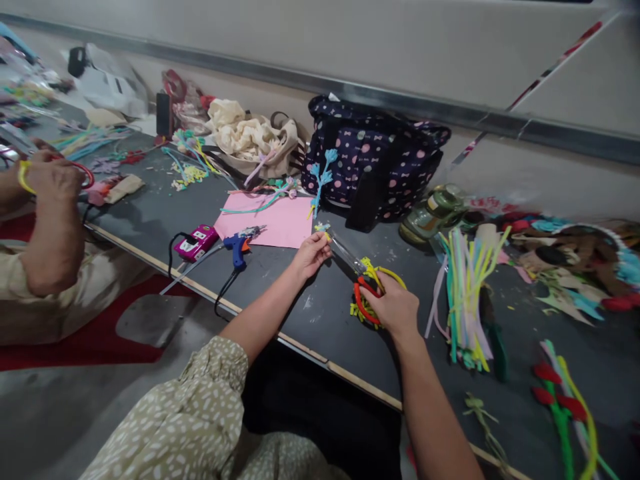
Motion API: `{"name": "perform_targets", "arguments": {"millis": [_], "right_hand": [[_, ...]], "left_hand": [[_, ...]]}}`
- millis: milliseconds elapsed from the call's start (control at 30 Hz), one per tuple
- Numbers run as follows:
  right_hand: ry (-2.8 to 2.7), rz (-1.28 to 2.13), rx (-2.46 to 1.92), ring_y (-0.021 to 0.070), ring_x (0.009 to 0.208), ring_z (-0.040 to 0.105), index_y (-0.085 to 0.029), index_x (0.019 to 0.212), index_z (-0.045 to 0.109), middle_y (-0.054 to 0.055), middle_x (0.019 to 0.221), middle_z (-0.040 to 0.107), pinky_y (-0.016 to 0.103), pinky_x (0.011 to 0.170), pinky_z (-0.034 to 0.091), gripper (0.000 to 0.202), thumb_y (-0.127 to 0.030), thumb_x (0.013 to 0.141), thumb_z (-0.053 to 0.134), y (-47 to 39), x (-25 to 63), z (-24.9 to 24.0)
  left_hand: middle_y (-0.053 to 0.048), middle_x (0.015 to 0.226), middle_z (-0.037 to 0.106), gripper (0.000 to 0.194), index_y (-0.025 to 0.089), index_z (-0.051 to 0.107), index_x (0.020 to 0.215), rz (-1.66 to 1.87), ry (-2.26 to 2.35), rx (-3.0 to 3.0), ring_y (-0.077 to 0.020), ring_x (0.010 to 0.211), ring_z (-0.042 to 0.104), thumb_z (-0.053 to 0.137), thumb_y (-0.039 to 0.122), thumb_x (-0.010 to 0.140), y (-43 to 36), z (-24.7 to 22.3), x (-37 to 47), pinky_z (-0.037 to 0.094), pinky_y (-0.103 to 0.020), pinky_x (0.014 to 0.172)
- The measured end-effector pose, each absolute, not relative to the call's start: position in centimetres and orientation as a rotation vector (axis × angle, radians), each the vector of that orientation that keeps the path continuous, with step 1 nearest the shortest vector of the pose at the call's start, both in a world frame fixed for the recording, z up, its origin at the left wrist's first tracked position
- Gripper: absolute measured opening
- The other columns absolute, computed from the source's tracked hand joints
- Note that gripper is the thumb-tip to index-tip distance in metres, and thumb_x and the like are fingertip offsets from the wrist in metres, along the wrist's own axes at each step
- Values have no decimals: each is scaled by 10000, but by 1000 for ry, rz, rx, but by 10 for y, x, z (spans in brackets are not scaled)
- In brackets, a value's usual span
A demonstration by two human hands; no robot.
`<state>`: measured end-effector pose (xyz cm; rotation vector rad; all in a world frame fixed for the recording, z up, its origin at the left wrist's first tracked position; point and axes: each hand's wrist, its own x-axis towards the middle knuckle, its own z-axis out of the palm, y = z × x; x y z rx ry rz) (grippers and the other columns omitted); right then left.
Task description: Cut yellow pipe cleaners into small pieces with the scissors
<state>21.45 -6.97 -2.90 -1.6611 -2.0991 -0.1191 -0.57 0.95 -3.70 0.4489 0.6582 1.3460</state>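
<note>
My right hand [396, 303] is closed round the handles of a pair of scissors [349, 253] with red and yellow grips. The blades point left towards my left hand [314, 255]. Thumb and fingertips of that hand are pinched on a small yellow fuzzy piece [327, 235], seemingly pipe cleaner, close by the blade tips. Whether the blades touch it I cannot tell. Under and around the scissors handles lies a heap of short yellow pieces [356, 311]. Behind my left hand, a blue pipe-cleaner flower stem [320, 183] leans against the dark patterned bag [375, 160].
A blue glue gun [235, 248] and a magenta power strip [197, 243] lie left of the pink sheet [280, 223]. Right of me are a green bottle [433, 212], a pipe-cleaner bundle [467, 293] and red-tipped stems [559, 400]. A co-worker's hand [55, 180] holds red-handled scissors at far left.
</note>
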Motion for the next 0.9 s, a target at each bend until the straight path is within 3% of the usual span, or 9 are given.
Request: {"name": "perform_targets", "arguments": {"millis": [300,900], "right_hand": [[-2132,-143,-1608,184,804,643,-203,1082,644,62,933,713,270,626,421,470,-579,835,505,-71,212,-29],[-2110,-141,-1620,195,861,651,-189,1133,633,76,1017,710,280,679,445,493,-564,830,531,-72,212,-31]], "left_hand": [[46,609,506,236,139,583,752,1354,669,437,-29,497,447,790,198,655,8,-35,-6,390,-182,527],[37,628,580,239,147,631,809,1345,744,401,-51,547,545,783,123,627,10,-36,-8,439,-185,567]]}}
